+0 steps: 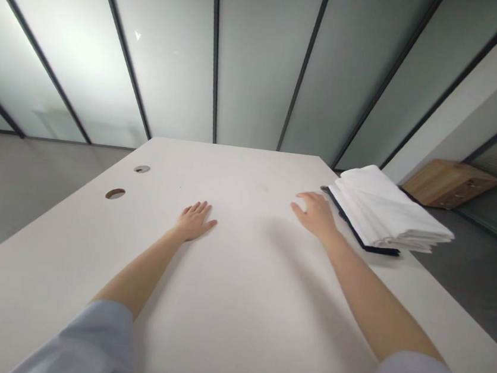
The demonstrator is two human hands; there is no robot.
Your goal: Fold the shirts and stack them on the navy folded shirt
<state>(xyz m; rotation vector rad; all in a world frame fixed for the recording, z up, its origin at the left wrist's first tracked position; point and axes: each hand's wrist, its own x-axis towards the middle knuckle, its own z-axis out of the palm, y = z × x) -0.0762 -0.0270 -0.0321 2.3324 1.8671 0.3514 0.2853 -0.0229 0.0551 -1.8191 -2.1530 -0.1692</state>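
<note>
Both empty, the left hand (193,221) is resting on the table (225,315), the right hand (316,214) hovering, while cloths (387,205) (likely soft, light, best held by folded edges (422,237)) are lying at two o'clock.

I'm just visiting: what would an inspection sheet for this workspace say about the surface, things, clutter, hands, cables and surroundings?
Surface: white table, two round holes toward its left side.
Job's things: folded white cloth on a dark flat item, at the table's right.
Clutter: nothing seen.
Left hand: empty, palm down, apparently on the table.
Right hand: empty, open, apparently raised, nearest the cloth.
Cables: nothing seen.
Surroundings: frosted panels ahead, wooden cabinet at right.
</note>
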